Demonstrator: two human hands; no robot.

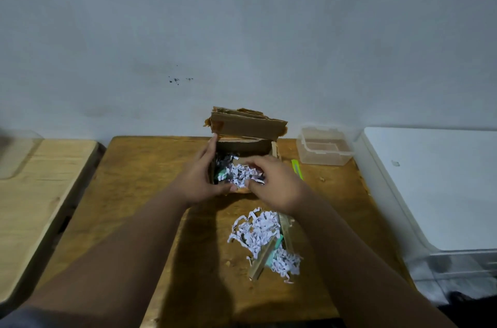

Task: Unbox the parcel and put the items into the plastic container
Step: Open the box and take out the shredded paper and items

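An opened cardboard parcel stands at the back of the wooden table, its flaps raised. Inside it lies white shredded paper filling with something green showing at the left. My left hand grips the parcel's left wall and front corner. My right hand reaches in from the right, its fingers curled into the shredded paper. A clear plastic container stands empty to the right of the parcel.
A heap of shredded paper with tape strips lies on the table in front of the parcel. A green utility knife lies between parcel and container. A lighter wooden table is at left, a white lidded bin at right.
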